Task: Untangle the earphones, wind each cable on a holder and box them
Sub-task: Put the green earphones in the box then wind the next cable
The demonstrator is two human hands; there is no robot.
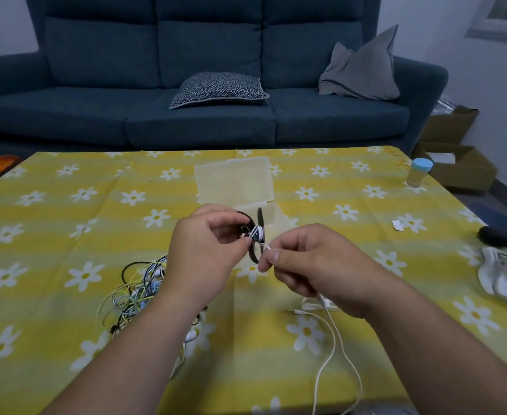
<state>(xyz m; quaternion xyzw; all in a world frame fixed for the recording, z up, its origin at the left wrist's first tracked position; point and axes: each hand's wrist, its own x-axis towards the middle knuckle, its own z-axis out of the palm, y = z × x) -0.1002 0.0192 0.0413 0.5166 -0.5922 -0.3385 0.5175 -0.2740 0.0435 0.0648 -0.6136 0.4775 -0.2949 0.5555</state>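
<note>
Head view: the left hand (207, 253) pinches the black holder (254, 255), which carries a few white turns. The right hand (315, 265) pinches the white cable (334, 333) at the holder's 4 o'clock.

Risk: slack trailing toward the table's near edge may snag and loosen the turns.

The open clear box (235, 181) lies at 12 o'clock and the tangled earphones (132, 292) at 8 o'clock. Bare tablecloth (366, 211) lies at 3 o'clock.

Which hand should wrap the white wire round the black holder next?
The right hand, probably. It pinches the white cable right beside the black holder, so it can loop it round. The left hand is busy gripping that holder.
</note>
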